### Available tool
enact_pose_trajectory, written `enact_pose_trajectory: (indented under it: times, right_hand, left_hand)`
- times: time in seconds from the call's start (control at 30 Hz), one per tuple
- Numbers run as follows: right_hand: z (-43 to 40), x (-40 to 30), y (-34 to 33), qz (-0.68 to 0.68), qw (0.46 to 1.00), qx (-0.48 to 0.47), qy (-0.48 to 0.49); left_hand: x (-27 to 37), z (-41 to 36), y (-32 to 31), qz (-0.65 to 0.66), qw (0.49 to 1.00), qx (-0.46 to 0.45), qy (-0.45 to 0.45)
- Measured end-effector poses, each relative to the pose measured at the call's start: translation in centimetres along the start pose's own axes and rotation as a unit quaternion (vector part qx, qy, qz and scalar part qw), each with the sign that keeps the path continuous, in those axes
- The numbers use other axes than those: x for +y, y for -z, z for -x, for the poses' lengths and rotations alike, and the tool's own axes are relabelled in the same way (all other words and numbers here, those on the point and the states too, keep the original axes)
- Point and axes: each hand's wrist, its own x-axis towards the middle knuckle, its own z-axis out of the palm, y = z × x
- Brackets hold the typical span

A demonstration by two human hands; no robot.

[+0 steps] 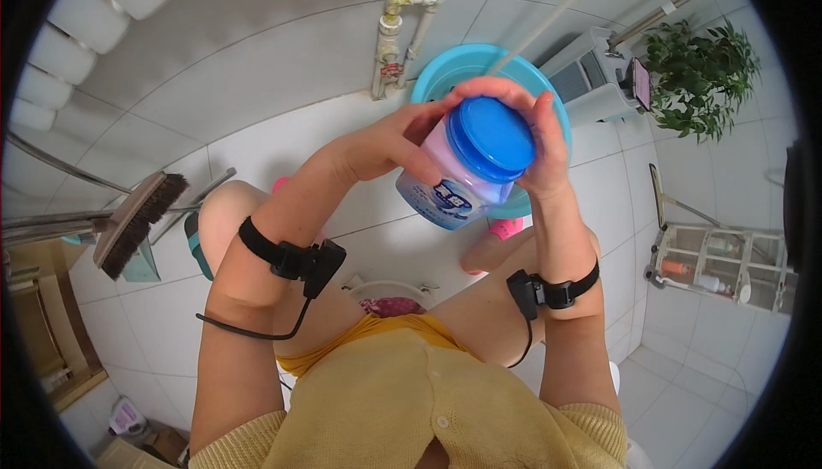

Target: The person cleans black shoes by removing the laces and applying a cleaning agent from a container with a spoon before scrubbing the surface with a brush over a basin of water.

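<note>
A plastic jar with a round blue lid is held up between both hands, tilted. My left hand grips its left side, the thumb lying across the front of the body. Around the right side and behind the lid wraps my right hand. The lid sits on the jar, whose pink and blue body bears printed writing. Beyond and below the jar stands a light blue plastic basin on the floor; the jar and hands hide much of its inside.
White pipes with a red valve run up the wall behind. A grey-white mop bucket stands right of the basin, near a leafy plant. At left is a broom head; at right, a wire rack holds bottles.
</note>
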Motion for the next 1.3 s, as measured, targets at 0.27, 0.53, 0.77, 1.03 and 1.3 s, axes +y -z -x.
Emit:
enact_pose_trajectory:
  times: [0.27, 0.53, 0.77, 1.03, 1.3]
  right_hand:
    - [-0.6, 1.4, 0.5, 0.092, 0.952, 0.292, 0.016]
    - [0.0, 4.3, -1.8, 0.115, 0.957, 0.265, 0.018]
    - [-0.3, 3.7, -0.7, 0.115, 0.959, 0.257, 0.022]
    - [-0.1, 0.4, 0.4, -0.023, 0.988, 0.144, -0.042]
    - [-0.6, 0.3, 0.0, -0.032, 0.981, 0.187, -0.033]
  left_hand:
    - [-1.2, -1.5, -0.1, -0.144, 0.942, 0.253, -0.165]
    - [-2.8, -2.6, -0.5, -0.508, 0.663, 0.5, -0.229]
    - [-3.1, -1.8, -0.8, -0.465, 0.755, 0.403, -0.226]
    - [-0.2, -0.2, -0.4, -0.122, 0.986, 0.105, -0.032]
    - [-0.2, -0.4, -0.5, -0.07, 0.989, 0.114, -0.059]
